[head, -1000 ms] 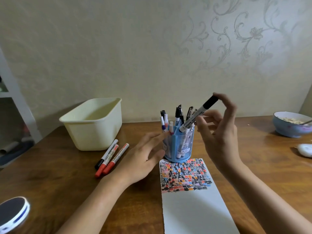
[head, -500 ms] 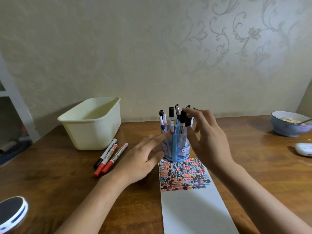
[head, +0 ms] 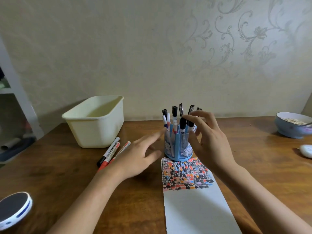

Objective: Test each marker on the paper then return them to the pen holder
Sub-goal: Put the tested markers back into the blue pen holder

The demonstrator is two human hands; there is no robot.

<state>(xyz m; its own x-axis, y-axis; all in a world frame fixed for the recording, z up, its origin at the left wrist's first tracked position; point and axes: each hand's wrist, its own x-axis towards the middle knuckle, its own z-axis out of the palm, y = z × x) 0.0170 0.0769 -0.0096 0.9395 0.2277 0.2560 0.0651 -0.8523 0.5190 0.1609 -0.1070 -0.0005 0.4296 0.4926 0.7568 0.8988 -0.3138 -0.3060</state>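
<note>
Loosely curled, the right hand [head: 209,141] fingers hover at the marker [head: 182,127] caps, grasping nothing clearly. Left hand [head: 138,157] lies released at the holder's [head: 177,146] nine o'clock; paper [head: 190,191] at six, three markers [head: 111,152] beyond at nine.

No text can be read with certainty. The black-capped marker [head: 108,152] at about 9 o'clock from the pen holder [head: 178,146] carries dark block lettering along its white barrel, too small and blurred to spell out. The red-capped marker [head: 110,157] just beside it bears a red printed band, likewise illegible. A black-capped marker in the holder [head: 182,128] shows faint dark print on its barrel, unreadable. The holder's panels carry cartoon faces, not lettering.
</note>
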